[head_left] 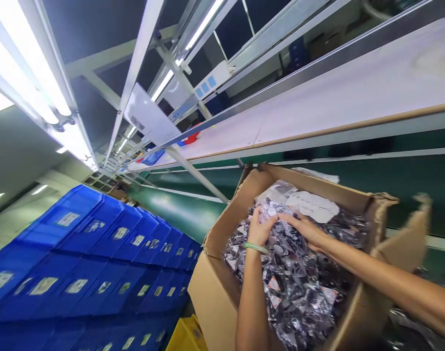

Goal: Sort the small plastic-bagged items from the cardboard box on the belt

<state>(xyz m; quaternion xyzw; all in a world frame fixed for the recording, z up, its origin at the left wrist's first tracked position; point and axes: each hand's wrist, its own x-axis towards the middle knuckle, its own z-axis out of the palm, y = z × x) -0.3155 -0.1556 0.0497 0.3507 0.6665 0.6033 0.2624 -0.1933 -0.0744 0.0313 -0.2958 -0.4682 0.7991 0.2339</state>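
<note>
Left hand (259,226) and right hand (306,228) meet over bagged parts (299,282) in cardboard box (215,292); both grips closed on one packet (272,210) between them.

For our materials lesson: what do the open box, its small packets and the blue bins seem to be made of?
Box: brown corrugated cardboard, matte, with torn flaps. Packets, under both hands: probably clear glossy plastic film, judging by glints and crinkles. Blue bins: likely moulded plastic, smooth with a slight sheen.

Both hands (281,226) dig into bagged parts (299,282), cardboard box (215,292).
</note>
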